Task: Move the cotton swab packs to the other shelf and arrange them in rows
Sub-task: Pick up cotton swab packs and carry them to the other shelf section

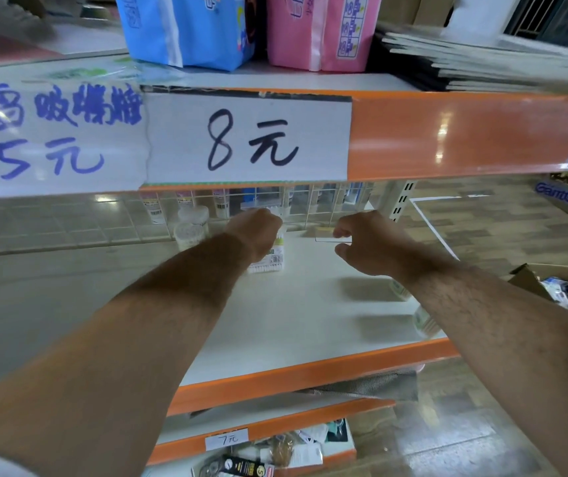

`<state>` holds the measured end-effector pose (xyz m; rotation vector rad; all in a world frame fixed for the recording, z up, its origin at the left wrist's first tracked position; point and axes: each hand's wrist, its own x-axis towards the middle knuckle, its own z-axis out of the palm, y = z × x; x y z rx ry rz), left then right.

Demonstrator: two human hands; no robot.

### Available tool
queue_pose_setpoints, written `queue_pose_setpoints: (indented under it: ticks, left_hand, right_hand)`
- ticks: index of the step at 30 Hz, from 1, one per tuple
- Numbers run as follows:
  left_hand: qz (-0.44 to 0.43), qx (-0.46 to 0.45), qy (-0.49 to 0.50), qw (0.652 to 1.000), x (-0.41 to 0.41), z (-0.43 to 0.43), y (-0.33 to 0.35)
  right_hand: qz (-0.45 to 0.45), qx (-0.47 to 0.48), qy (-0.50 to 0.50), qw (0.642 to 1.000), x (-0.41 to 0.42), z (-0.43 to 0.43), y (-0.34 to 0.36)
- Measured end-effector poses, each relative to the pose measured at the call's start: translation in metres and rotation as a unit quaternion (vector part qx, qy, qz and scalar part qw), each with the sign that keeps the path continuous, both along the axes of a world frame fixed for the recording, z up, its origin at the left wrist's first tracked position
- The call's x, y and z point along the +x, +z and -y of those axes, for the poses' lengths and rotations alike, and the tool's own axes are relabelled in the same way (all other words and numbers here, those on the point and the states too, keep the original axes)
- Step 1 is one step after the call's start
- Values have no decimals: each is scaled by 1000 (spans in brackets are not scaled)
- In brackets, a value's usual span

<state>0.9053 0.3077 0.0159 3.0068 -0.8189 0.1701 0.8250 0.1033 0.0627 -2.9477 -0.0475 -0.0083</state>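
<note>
- Lowest in view, a lower shelf [275,430] with an orange lip carries a "7元" tag and a jumble of small packaged goods.
- Above it, the white middle shelf [275,321] has the same orange front edge. Two round packs [425,321] lie at its right end, partly hidden by the right forearm.
- The left hand [255,232] is curled over the top of an upright cotton swab pack [274,259], which stands mid-shelf towards the back.
- The right hand [368,246] hovers just beside it, its fingers [342,230] loosely bent in a C, holding nothing.
- Two clear round tubs [191,232] stand left of the pack against the wire mesh back [69,222].
- To the right are a wood-pattern floor [499,215] and an open cardboard box [551,277].
- The upper shelf [447,132] has handwritten "5元" and "8元" signs, with a blue pack [189,29] and a pink pack [317,29] on top.
</note>
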Motion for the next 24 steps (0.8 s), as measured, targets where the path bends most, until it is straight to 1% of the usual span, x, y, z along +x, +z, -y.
queue_pose_setpoints:
  ticks: [4,6,9,12,15,18,24]
  left_hand:
    - [-12,-19,12,1000,-6,-5,3]
    - [-16,-24,15,999,-13,-11,9]
    - [-63,1,21,998,-31,-26,26]
    - [-92,29,43,994,-49,-48,37]
    - [-87,53,61,993,-67,-70,45]
    - [-80,40,93,992,-88,-93,55]
    - [-99,58,174,978,-116,-142,63]
  right_hand:
    - [-11,-3,4,1000,-4,-4,-1]
    - [-25,-27,25,999,-6,-10,0]
    - [-95,-82,70,990,-9,-29,2]
    - [-136,-81,113,981,-9,-54,1]
    - [-143,-72,125,979,-8,-77,1]
    - [-138,-71,141,978,-5,-96,7]
    - [-98,-85,205,970,-9,-133,18]
